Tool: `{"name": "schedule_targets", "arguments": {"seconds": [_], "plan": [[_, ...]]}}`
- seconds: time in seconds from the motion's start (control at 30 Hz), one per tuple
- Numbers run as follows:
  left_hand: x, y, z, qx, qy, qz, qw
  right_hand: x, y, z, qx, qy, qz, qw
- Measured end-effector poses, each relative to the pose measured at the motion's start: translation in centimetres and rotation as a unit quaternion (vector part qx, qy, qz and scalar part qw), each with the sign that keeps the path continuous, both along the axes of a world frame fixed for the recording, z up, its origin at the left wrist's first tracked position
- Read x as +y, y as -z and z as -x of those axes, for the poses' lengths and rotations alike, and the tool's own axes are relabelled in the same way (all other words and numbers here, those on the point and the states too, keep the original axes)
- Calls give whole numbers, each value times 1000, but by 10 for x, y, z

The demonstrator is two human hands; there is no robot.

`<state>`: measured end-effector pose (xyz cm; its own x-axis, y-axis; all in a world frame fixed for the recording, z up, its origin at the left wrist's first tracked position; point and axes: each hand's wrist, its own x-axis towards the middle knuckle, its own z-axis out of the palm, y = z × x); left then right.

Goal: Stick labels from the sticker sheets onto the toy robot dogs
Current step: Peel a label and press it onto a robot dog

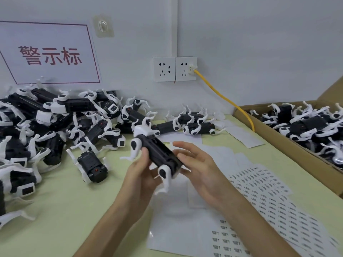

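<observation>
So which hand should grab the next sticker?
Probably the right hand: it is open, above the white paper sticker sheets, while the left hand grips the black-and-white plastic toy robot dog.

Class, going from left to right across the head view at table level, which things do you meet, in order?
pile of toy robot dogs → held toy robot dog → right hand → cardboard box
</observation>
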<state>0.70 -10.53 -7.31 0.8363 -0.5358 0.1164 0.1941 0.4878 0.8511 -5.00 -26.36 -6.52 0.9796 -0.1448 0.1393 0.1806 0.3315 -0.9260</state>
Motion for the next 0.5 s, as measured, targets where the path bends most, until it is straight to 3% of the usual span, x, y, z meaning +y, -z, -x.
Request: {"name": "schedule_targets", "arguments": {"seconds": [0.13, 0.27, 0.43, 0.5], "plan": [[10, -5, -8, 43, -61, 17, 997, 2, 5, -1, 22, 75, 128, 989], [23, -10, -18, 85, -147, 29, 985, 5, 14, -2, 32, 186, 360, 914], [37, -10, -36, 115, -214, -52, 969, 22, 28, -2, 4, 91, 559, 824], [40, -9, -40, 112, -221, -87, 965, 28, 32, -1, -1, 61, 589, 806]]}}
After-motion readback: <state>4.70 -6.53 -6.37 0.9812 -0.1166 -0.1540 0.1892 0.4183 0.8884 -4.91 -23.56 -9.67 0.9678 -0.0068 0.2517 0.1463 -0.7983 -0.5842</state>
